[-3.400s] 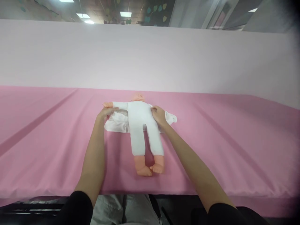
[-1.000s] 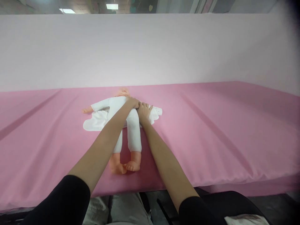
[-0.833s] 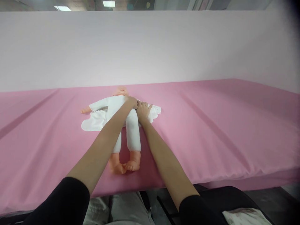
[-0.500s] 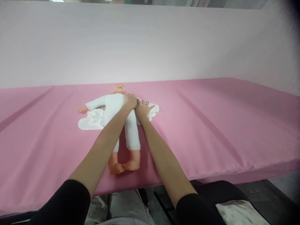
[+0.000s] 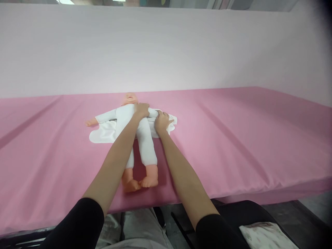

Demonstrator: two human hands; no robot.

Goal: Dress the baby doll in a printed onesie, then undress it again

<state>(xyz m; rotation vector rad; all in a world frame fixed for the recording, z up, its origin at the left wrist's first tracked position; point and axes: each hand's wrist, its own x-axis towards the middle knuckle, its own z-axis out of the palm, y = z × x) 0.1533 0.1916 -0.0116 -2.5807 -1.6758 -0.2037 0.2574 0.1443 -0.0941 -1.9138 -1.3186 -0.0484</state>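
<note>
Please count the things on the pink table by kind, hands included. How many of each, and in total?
Doll: 1
White garment: 1
Hands, left hand and right hand: 2
Total: 4

Staged indoor practice or recording set, likely infant-care training: long tabletop (image 5: pixel 233 138) under pink cloth, plain pale backdrop (image 5: pixel 166 52) behind, ceiling light strip above, baby doll (image 5: pixel 135 131) laid on white garment (image 5: pixel 103 133).
</note>
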